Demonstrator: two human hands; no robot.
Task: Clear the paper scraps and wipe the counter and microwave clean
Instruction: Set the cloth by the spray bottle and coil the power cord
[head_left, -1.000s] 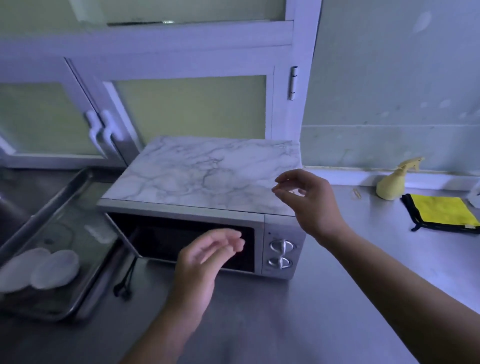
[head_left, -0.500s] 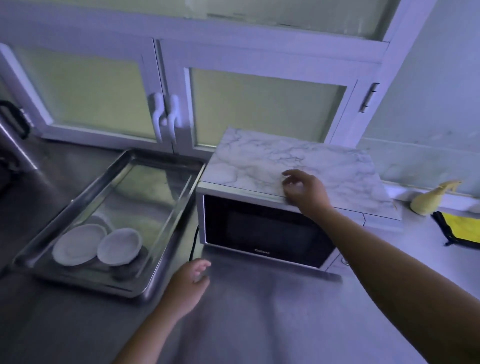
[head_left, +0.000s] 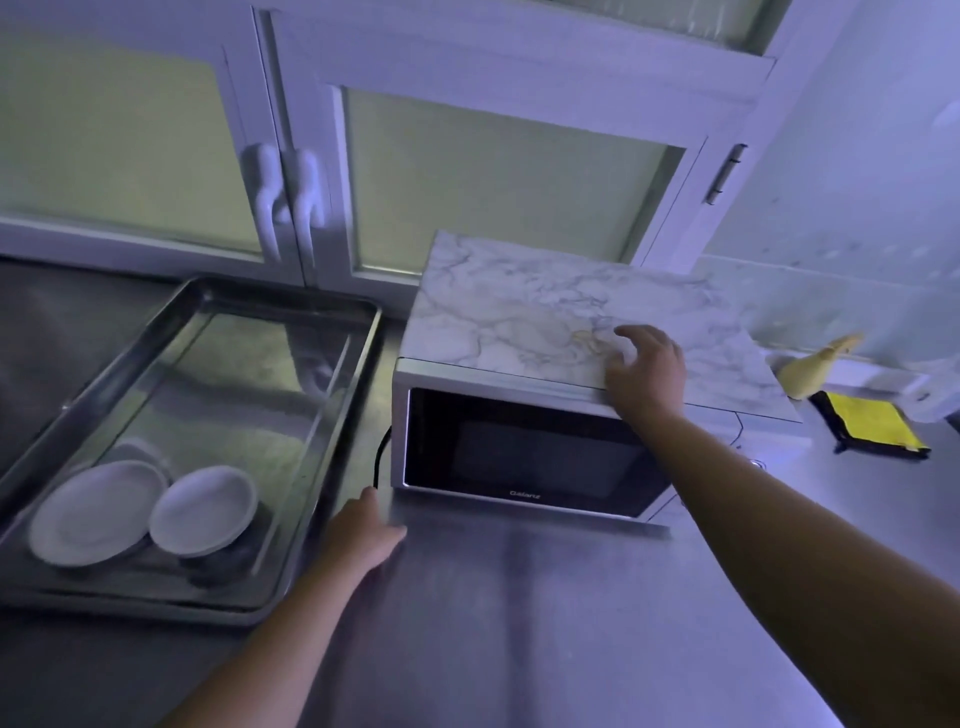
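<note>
A silver microwave (head_left: 524, 457) with a dark door stands on the steel counter (head_left: 519, 623), and a marble-patterned board (head_left: 519, 306) lies on top of it. My right hand (head_left: 644, 371) rests on the board's front edge, fingers spread, holding nothing. My left hand (head_left: 363, 535) lies flat on the counter at the microwave's lower left corner, by its black cable. A yellow cloth (head_left: 872, 428) with a dark border lies on the counter at the far right. A yellow spray bottle (head_left: 815, 369) stands beside it. No paper scraps are visible.
A steel tray (head_left: 332, 415) holding two white dishes (head_left: 202, 512) sits left of the microwave. White cabinet doors with frosted panes and two handles (head_left: 288, 200) rise behind. The wall runs along the right.
My view has swung left and closer. The right hand came down from the air onto the marble board. The left hand dropped from in front of the door to the counter.
</note>
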